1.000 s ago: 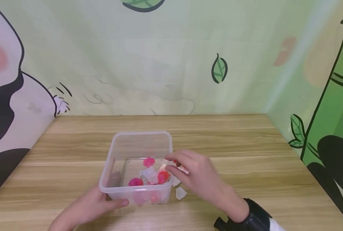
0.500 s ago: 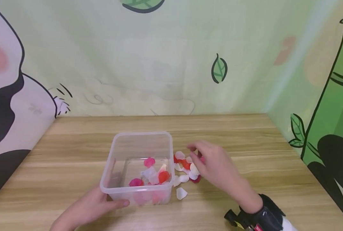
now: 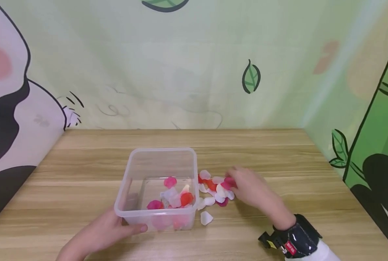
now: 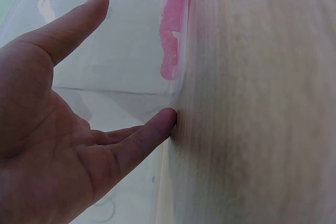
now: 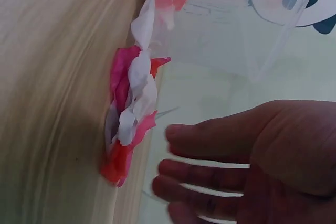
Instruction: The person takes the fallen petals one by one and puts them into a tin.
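A clear plastic box [image 3: 162,150] stands on the wooden table [image 3: 279,152] with pink, red and white petals [image 3: 176,197] in its bottom. My left hand [image 3: 106,233] rests against the box's near left corner, thumb along the front wall and fingers straight; in the left wrist view this left hand [image 4: 63,145] lies flat on the box wall [image 4: 121,61]. A loose pile of petals [image 3: 213,188] lies just right of the box. My right hand [image 3: 249,188] reaches that pile's right side. In the right wrist view, the right hand [image 5: 252,156] has its fingers relaxed beside the petals [image 5: 131,108], holding nothing.
One white petal [image 3: 206,217] lies alone in front of the pile. Cartoon-printed backdrop walls [image 3: 194,72] close the table at the back and both sides. A dark wrist strap [image 3: 292,241] sits on my right forearm.
My right hand has moved from the box's right rim rightwards and down to the petal pile on the table. The left hand and the box stayed put.
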`<action>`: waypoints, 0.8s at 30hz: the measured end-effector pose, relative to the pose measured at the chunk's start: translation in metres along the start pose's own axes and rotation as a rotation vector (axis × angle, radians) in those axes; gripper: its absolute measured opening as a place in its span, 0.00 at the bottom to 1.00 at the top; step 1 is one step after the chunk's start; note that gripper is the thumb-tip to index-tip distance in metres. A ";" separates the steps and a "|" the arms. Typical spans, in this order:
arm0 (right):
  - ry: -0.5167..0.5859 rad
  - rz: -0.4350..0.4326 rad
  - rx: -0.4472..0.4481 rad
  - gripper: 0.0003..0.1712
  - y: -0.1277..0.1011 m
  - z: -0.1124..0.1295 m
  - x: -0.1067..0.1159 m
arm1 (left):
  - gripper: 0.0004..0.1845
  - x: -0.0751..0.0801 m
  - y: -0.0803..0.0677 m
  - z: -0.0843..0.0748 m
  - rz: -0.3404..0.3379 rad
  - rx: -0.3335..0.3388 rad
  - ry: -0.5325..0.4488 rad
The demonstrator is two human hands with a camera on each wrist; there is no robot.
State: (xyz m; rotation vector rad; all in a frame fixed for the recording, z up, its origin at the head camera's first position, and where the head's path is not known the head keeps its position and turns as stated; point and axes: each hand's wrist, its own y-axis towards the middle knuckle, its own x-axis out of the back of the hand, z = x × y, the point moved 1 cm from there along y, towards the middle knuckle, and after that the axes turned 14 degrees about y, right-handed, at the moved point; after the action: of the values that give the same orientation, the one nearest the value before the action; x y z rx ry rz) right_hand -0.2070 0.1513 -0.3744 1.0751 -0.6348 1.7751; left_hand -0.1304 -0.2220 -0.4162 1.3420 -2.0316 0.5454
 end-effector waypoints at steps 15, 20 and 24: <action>0.043 0.030 -0.048 0.09 0.009 -0.011 -0.013 | 0.66 0.000 0.000 0.000 -0.005 0.009 -0.015; 0.050 0.013 -0.026 0.08 0.010 -0.012 -0.014 | 0.64 0.000 0.000 -0.001 -0.001 0.009 -0.012; 0.052 -0.008 -0.022 0.06 0.010 -0.012 -0.012 | 0.64 0.000 0.000 -0.002 -0.007 0.006 0.011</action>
State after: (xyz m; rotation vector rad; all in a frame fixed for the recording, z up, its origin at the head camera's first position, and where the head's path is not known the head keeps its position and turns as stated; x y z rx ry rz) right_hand -0.2187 0.1504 -0.3902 1.0120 -0.6157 1.7793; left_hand -0.1297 -0.2205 -0.4146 1.3461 -2.0170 0.5555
